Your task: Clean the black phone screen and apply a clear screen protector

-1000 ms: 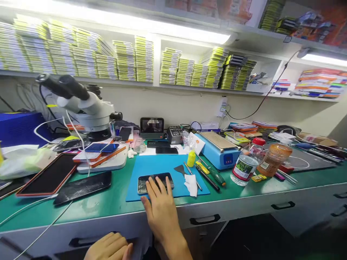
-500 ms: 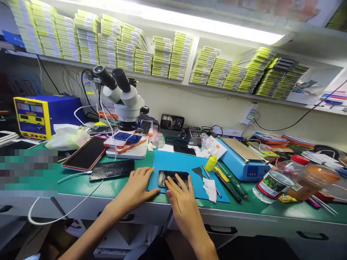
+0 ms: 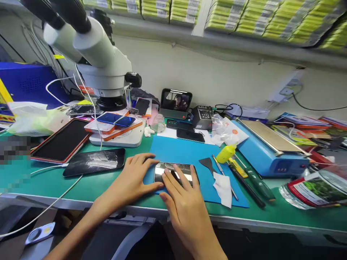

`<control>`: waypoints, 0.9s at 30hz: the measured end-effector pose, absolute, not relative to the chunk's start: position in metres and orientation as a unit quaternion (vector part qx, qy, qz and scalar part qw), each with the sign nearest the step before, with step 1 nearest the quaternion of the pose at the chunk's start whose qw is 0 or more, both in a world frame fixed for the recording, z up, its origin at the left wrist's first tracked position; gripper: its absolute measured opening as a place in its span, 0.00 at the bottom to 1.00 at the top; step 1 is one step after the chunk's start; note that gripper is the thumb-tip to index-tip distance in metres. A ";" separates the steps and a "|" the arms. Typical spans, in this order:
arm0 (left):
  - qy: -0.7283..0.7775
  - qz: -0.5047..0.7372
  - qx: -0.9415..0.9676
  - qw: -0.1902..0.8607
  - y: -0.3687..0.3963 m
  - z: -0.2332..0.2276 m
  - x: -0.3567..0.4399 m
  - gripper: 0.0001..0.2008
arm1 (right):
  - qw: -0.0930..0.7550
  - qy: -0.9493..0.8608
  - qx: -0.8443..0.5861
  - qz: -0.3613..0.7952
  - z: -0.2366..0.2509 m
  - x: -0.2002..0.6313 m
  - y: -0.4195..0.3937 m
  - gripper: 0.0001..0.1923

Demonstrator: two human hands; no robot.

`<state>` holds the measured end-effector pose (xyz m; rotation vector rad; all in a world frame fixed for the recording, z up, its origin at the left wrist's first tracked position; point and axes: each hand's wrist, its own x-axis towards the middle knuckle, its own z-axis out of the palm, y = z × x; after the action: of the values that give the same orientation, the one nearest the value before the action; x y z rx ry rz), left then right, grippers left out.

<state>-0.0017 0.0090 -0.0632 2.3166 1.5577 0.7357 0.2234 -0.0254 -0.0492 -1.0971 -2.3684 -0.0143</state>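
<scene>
A smartphone (image 3: pixel 159 172) with a dark, shiny face lies flat on a blue mat (image 3: pixel 179 150). My right hand (image 3: pixel 187 202) rests over it, fingers stretched and a little apart, the tips on its surface, so part of the phone is covered. At the phone's left end is my left hand (image 3: pixel 135 175), lying on the mat's edge with thumb and fingers apart; whether the thumb touches the phone I cannot tell. Close by on the right are a black flat scraper (image 3: pixel 208 164), a thin metal pen-like tool (image 3: pixel 221 168) and a white wipe (image 3: pixel 223 189).
A microscope (image 3: pixel 100 61) towers at the left, near a cracked phone (image 3: pixel 94 162) and a tablet (image 3: pixel 63 141). To the right stand a yellow bottle (image 3: pixel 225 154), a green screwdriver (image 3: pixel 258 182), a blue heating plate (image 3: pixel 271 144) and a clear jar (image 3: pixel 311 189). A small display (image 3: pixel 176 103) is behind.
The camera has tilted down and come closer, so the bench things look bigger. My right hand stays on the phone with its fingers slightly more spread; my left hand remains beside it.
</scene>
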 end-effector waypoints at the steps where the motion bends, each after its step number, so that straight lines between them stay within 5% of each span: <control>1: 0.536 0.251 0.796 0.130 0.009 -0.063 -0.002 0.28 | 0.262 -0.877 -0.403 -0.006 -0.048 0.224 -0.024 0.22; 14: 0.538 0.244 0.796 0.130 0.008 -0.061 -0.004 0.30 | 0.296 -0.898 -0.326 0.024 -0.047 0.244 -0.015 0.18; 20: 0.536 0.250 0.799 0.112 0.009 -0.067 -0.007 0.30 | 0.405 -0.699 -0.586 -0.072 -0.031 0.299 -0.030 0.12; 24: 0.532 0.255 0.802 0.093 0.007 -0.072 -0.008 0.31 | 0.338 -0.698 -0.627 -0.074 -0.020 0.319 -0.014 0.14; 27: 0.525 0.255 0.809 0.067 0.008 -0.076 -0.009 0.32 | 0.188 -0.711 -0.661 -0.150 -0.021 0.327 0.006 0.16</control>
<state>-0.0089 0.0076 -0.0757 2.4396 1.5811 0.7683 0.3267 0.0060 -0.0211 -1.8595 -1.9999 -0.4228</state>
